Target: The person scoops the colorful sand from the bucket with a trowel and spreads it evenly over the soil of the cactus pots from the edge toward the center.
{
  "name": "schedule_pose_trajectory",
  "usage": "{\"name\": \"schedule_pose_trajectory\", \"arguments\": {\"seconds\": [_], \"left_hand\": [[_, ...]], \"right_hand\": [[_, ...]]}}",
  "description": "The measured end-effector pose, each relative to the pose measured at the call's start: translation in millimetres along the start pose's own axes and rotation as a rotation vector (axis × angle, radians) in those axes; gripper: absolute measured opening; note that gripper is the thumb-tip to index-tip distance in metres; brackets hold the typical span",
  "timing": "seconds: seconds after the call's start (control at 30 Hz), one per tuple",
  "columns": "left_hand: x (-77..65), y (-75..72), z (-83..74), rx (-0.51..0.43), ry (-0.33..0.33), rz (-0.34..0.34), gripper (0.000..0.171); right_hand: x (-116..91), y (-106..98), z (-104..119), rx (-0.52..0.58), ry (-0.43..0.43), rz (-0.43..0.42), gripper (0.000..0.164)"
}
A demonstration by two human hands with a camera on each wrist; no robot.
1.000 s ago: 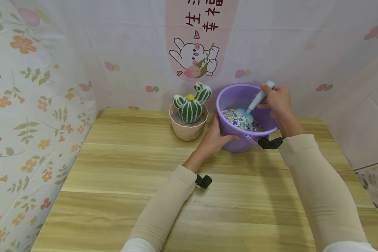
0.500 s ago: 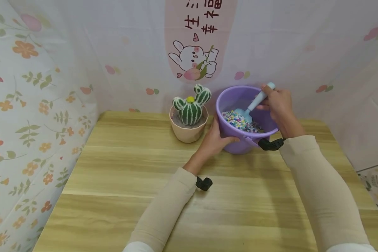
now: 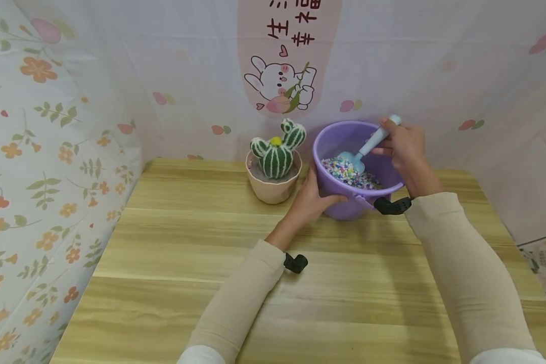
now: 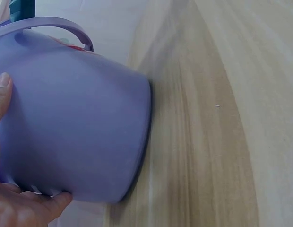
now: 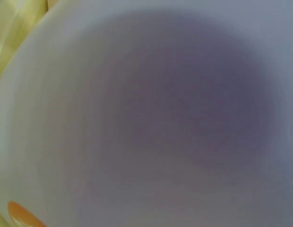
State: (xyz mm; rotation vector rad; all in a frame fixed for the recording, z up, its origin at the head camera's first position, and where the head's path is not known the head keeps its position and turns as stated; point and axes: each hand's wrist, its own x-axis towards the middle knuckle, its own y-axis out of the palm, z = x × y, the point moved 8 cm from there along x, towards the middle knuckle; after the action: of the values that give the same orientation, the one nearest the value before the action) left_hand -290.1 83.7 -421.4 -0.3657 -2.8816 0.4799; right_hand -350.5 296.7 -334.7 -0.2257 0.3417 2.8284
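A purple bucket (image 3: 346, 208) stands on the table against the back cloth, with small multicoloured beads (image 3: 334, 167) inside. My left hand (image 3: 310, 201) holds it by the near left side, thumb across the front, other fingers round the left; the left wrist view shows the bucket's smooth wall (image 4: 80, 113) between thumb and fingers. With my right hand (image 3: 408, 146) I grip the handle of a light blue toy shovel (image 3: 373, 142) over the bucket's right part. The shovel's blade lies in the beads, partly covered. A blurred bucket wall (image 5: 184, 104) fills the right wrist view.
Left of the bucket, close to my left fingers, a knitted green cactus (image 3: 276, 161) sits in a pale pink pot (image 3: 273, 191). The wooden table (image 3: 200, 227) extends toward me. A patterned cloth (image 3: 186, 86) hangs behind and at the left side.
My right hand and the shovel have shifted very slightly to the right, the blade still in the beads. My left hand and the bucket stay essentially where they were.
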Motion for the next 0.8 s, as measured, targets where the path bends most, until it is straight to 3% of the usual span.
{"name": "schedule_pose_trajectory", "arguments": {"seconds": [0.47, 0.8], "left_hand": [[-0.9, -0.5, -3.5, -0.001, 0.013, -0.01, 0.123], [-3.4, -4.7, -6.0, 0.052, -0.015, -0.032, 0.125]], "right_hand": [[-2.5, -2.5, 5.1, 0.114, 0.029, -0.014, 0.024], [-4.0, -6.4, 7.3, 0.265, 0.073, -0.038, 0.019]]}}
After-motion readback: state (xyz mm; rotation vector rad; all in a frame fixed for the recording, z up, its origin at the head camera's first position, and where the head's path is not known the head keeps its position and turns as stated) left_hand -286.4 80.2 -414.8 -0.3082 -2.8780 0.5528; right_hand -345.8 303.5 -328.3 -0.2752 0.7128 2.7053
